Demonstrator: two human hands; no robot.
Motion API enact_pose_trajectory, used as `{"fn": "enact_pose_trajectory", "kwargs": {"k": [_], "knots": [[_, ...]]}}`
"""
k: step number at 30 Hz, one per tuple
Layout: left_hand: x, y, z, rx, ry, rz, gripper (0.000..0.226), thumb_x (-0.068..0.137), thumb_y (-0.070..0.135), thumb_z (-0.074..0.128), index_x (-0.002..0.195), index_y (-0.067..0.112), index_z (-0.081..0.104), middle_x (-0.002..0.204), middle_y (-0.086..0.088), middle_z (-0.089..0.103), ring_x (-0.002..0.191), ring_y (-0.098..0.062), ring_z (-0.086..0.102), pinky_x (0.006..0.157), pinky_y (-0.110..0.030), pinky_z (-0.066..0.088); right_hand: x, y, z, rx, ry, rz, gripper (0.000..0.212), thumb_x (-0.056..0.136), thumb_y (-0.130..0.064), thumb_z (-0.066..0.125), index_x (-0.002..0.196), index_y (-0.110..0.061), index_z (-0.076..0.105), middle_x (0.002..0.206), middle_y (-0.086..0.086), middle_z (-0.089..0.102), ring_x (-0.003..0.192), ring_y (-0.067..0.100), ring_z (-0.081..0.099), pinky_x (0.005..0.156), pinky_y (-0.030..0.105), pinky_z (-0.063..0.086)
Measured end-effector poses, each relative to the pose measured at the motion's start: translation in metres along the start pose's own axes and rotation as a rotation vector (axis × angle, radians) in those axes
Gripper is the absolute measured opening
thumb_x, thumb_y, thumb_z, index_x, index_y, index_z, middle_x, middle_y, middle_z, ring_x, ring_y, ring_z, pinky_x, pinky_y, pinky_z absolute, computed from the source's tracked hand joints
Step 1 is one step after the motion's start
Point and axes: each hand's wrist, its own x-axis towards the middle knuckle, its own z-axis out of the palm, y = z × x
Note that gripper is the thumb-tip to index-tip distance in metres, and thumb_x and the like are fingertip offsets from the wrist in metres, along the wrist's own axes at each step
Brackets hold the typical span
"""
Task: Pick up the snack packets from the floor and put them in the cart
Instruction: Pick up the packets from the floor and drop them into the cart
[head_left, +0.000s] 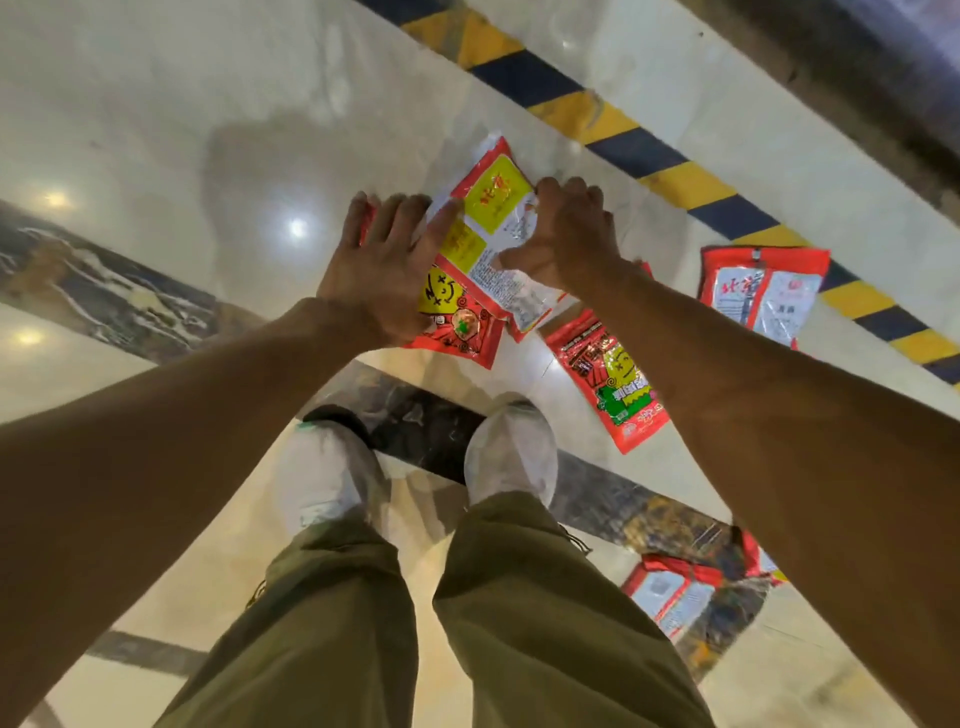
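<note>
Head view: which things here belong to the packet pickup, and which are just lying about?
Job:
left hand
right hand
stack of packets between them
face-up loose packet
packet at far right
packet at lower right
The cart is not in view.

Just lying about:
striped tape
white shoes
tiled floor

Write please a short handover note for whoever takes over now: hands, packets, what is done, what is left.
Left hand: flat, fingers straight, pressing on the gathered packets.
Right hand: fingers curled on their other edge.
Loose on the floor: packet near the right shoe, packet by the striped tape, packet below the right arm.
Done: nothing certain; the cart is out of view.
Left: lift the bunch, collect the three, load the cart.
</note>
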Motion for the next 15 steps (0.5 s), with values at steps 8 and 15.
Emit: {"fn": "enact_pose_trajectory", "kwargs": {"k": [8, 15], "knots": [[0.002, 0.015, -0.006, -0.058, 0.033, -0.098, 0.090, 0.068, 0.034, 0.087, 0.143, 0.012, 0.044, 0.133, -0.017, 0.058, 0.127, -0.043, 0.052, 0.119, -0.057, 0.028, -0.028, 0.048, -0.020, 0.317, 0.018, 0.173, 0.077, 0.076, -0.048, 0.088, 0.134, -0.011, 0.053, 0.132, 0.009, 0.067, 0.122, 0.032, 0.064, 0.098, 0.043, 0.051], [-0.009, 0.023, -0.033, -0.385, -0.219, -0.333, 0.054, 0.078, 0.023, 0.081, 0.128, 0.020, 0.062, 0.118, -0.010, 0.064, 0.110, -0.034, 0.063, 0.085, -0.040, 0.050, -0.082, 0.068, -0.035, 0.631, 0.091, 0.249, 0.082, 0.060, -0.055, 0.089, 0.126, -0.015, 0.061, 0.118, 0.001, 0.074, 0.106, 0.024, 0.072, 0.093, 0.046, 0.059]]}}
